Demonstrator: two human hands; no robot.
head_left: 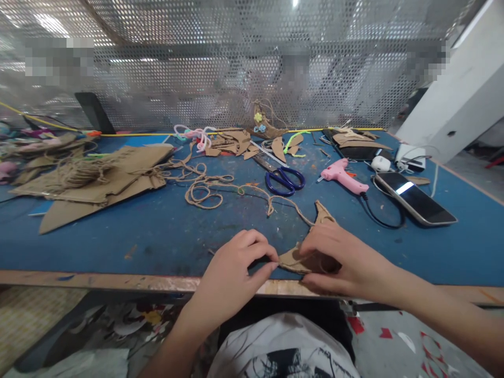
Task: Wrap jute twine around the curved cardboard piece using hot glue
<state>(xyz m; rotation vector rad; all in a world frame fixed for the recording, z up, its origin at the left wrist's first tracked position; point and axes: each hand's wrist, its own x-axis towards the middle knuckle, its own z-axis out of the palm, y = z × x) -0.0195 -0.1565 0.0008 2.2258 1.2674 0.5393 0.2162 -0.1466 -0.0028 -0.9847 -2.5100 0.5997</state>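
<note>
Near the front edge of the blue table lies a curved, crescent-like cardboard piece (pixel 292 259) with twine along its rim. My right hand (pixel 334 257) is closed over its middle, thumb at the near edge and fingers on top, hiding part of it. At its left tip, my left hand (pixel 246 265) pinches with thumb and forefinger. Whether the pinch holds the tip or a twine end is too small to tell. A length of twine (pixel 293 203) runs from the piece back to loose loops on the table.
Blue-handled scissors (pixel 284 181), a pink glue gun (pixel 346 177) and a phone (pixel 415 198) lie beyond my hands. Stacked cardboard (pixel 129 165) bearing a twine bundle (pixel 84 173) is at left. Cardboard scraps (pixel 228 142) line the back, before a perforated metal screen (pixel 220 79).
</note>
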